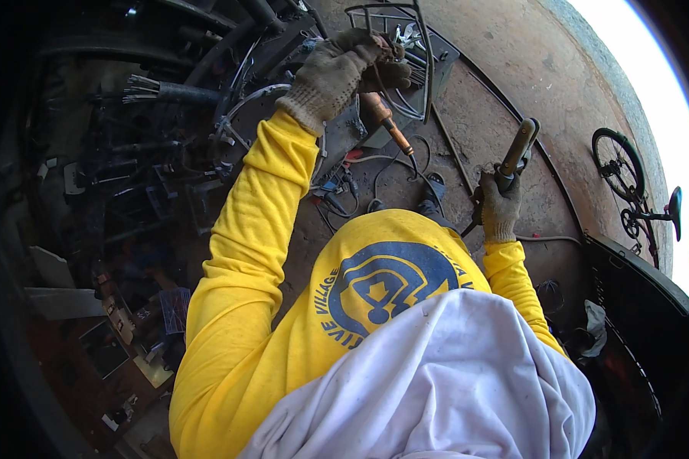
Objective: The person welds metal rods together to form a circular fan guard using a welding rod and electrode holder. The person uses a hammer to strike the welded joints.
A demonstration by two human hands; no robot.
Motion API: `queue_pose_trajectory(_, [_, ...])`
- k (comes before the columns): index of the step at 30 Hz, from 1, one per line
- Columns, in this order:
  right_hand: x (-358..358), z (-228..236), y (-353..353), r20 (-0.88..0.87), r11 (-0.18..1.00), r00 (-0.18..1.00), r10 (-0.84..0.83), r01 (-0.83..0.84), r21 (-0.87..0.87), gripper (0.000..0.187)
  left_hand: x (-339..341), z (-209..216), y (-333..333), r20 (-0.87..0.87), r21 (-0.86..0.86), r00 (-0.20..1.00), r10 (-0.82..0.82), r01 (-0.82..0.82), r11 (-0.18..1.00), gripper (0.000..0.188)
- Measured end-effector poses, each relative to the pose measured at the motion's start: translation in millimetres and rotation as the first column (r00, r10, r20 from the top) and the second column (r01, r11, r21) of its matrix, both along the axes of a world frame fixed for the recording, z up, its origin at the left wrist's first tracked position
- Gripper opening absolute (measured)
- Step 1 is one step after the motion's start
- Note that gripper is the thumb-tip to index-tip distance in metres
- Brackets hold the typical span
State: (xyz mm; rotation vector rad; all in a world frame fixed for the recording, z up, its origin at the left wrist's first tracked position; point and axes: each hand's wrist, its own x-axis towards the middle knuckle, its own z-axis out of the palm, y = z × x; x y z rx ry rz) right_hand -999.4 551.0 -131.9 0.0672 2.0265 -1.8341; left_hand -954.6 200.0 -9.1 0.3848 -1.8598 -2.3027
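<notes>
Two grips: my left hand (333,76) pinches the wire frame (431,65), best kept steady; my right hand (500,205) wraps a tool handle (518,145), best held lightly.

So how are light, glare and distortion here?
Head view, upper right: blown-out glare beyond the bicycle; head view, left: deep shadow swallows much of the metal clutter; head view, rim: fisheye bending, black corners; head view, top: left hand lit, legible.

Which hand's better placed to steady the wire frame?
Left, I'd say. The gloved left hand is right at the wire frame; the right hand is well away from it and already occupied, gripping a handled tool.
</notes>
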Motion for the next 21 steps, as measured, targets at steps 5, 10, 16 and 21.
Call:
queue_pose_trajectory(5, [-1.5,-7.2,9.1,0.023,0.999,0.999,-0.039,0.040,-0.029,0.034,32.3,67.3,-3.9,-0.230,0.407,0.973,-0.012,0.107,0.907,0.027])
queue_pose_trajectory(10, [-6.8,-7.6,9.8,0.014,0.997,0.998,-0.069,0.069,-0.036,0.034,74.0,131.7,-5.0,-0.168,0.494,0.984,-0.057,0.134,0.859,0.039])
queue_pose_trajectory(16, [-9.6,-19.1,8.7,0.011,0.998,0.999,-0.039,0.040,-0.049,0.034,105.0,153.8,-17.0,0.112,-0.025,0.921,0.372,-0.372,0.928,0.034])
queue_pose_trajectory(21, [-7.3,-24.0,3.7,0.009,0.999,1.000,0.002,-0.002,-0.047,0.034,90.8,112.7,-56.7,0.138,0.080,0.826,0.546,-0.559,0.825,0.030])
